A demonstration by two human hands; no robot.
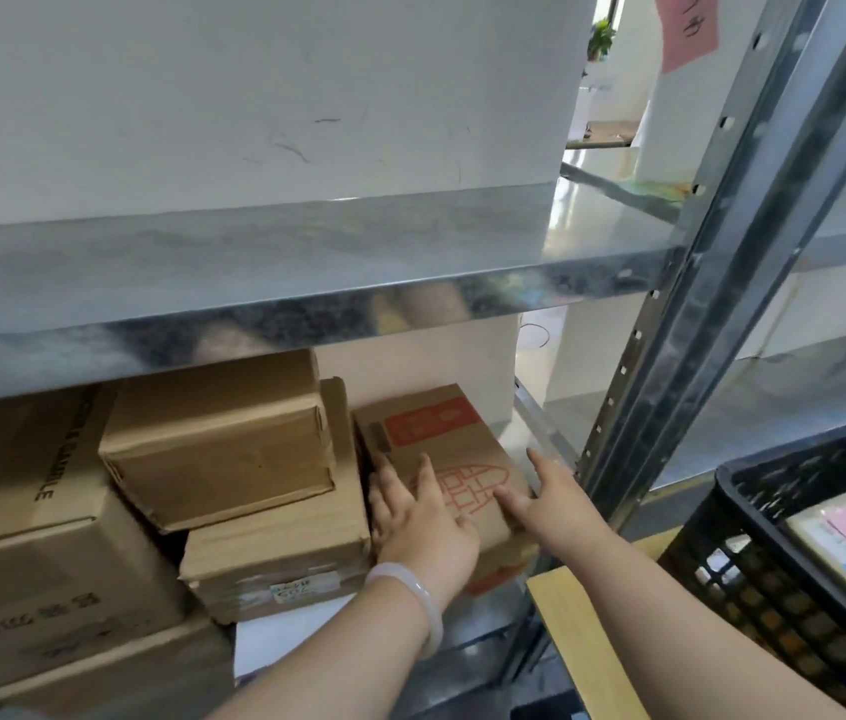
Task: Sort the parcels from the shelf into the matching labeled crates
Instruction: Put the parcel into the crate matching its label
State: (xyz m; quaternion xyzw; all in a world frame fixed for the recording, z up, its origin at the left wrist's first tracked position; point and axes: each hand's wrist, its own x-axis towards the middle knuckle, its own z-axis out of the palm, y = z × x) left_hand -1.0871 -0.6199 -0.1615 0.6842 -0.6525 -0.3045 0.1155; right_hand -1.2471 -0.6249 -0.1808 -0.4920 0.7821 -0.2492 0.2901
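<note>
The big carton (5, 511) ran off the left edge, and the black crate (753, 563) was cut by the right edge. The white label (288, 592) on the lower box (275, 553) was too small to read. The left hand (420, 527) hid the near left corner of the printed parcel (462, 454).
</note>
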